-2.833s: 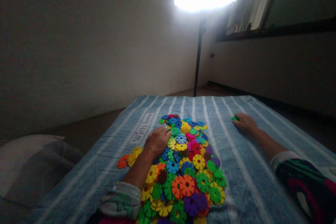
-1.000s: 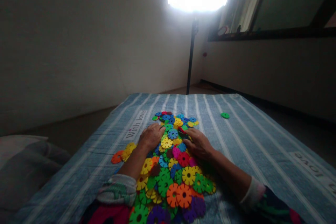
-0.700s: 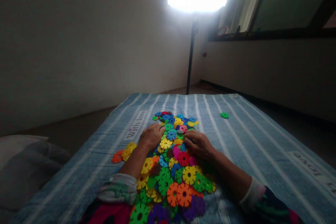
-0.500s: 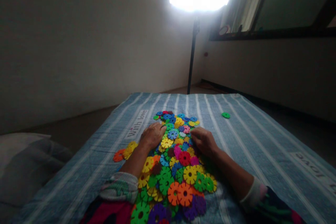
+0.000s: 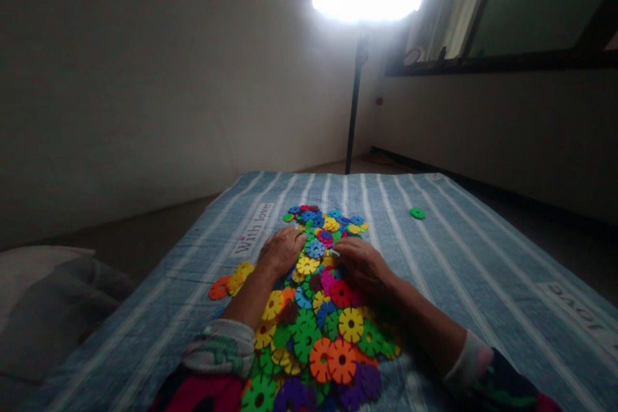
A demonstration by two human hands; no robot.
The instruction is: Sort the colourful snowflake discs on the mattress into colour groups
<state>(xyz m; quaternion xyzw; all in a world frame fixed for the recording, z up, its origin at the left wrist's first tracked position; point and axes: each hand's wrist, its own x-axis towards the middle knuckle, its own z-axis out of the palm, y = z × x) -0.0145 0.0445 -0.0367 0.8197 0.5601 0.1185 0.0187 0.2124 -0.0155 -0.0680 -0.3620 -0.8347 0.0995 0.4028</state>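
Observation:
A long heap of flower-shaped plastic discs with slotted rims [image 5: 306, 335] lies before me in yellow, green, orange, blue, red and purple. Along the heap's left side rests my left hand [image 5: 284, 251], fingers lying over the discs; its fingertips are partly hidden. My right hand [image 5: 364, 262] reaches in from the right, palm down, with fingers stretched over the middle discs. Close to its fingertips are a pale disc [image 5: 334, 252] and a light blue disc [image 5: 315, 249]. No disc is visibly gripped in either hand.
A blue striped cloth [image 5: 463, 296] covers the surface. One green disc [image 5: 417, 213] lies apart at the far right. Orange and yellow discs [image 5: 219, 288] sit left of my left forearm. A lit lamp on a pole [image 5: 354, 106] stands beyond the far edge.
My right hand has moved left from the heap's right edge onto its middle, its fingers straightening over the discs. A few discs there have shifted. My left hand stays nearly still.

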